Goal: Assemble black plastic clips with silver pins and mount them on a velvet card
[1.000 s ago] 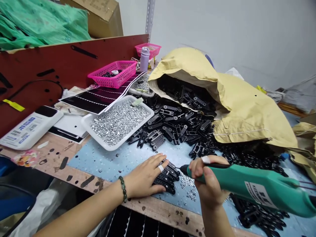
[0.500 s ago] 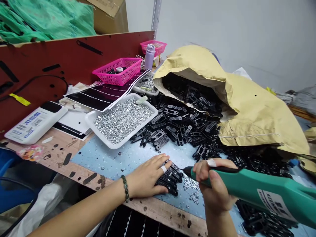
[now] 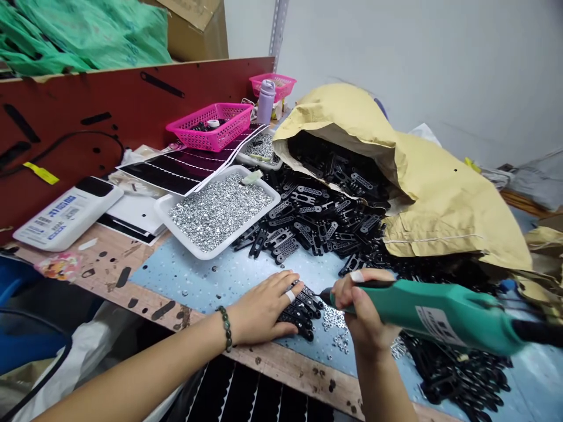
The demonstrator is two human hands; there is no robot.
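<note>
My left hand (image 3: 263, 310) lies stretched out over a row of black perforated plastic links (image 3: 308, 306), its fingers over the far side and its thumb at the near side. The palm hides the links' left ends. My right hand (image 3: 367, 308) is wrapped round a green electric screwdriver (image 3: 422, 310), held nearly level. The dark tip of the screwdriver points left and meets the right ends of the links, though the exact contact is too small to make out. Small silvery nuts (image 3: 334, 319) lie scattered just right of the row, under the screwdriver.
A white tray (image 3: 202, 255) full of small metal nuts stands behind my left hand. Loose black links (image 3: 308, 220) spill from a yellow paper sack (image 3: 440, 176). Another pile of links (image 3: 461, 375) lies near right. Farther back are a pink basket (image 3: 211, 138) and a purple bottle (image 3: 266, 102).
The screwdriver's rear end has swung, showing its dark cable end, and my right hand has shifted slightly left in view. My left hand stays on the links. The view has shifted slightly.
</note>
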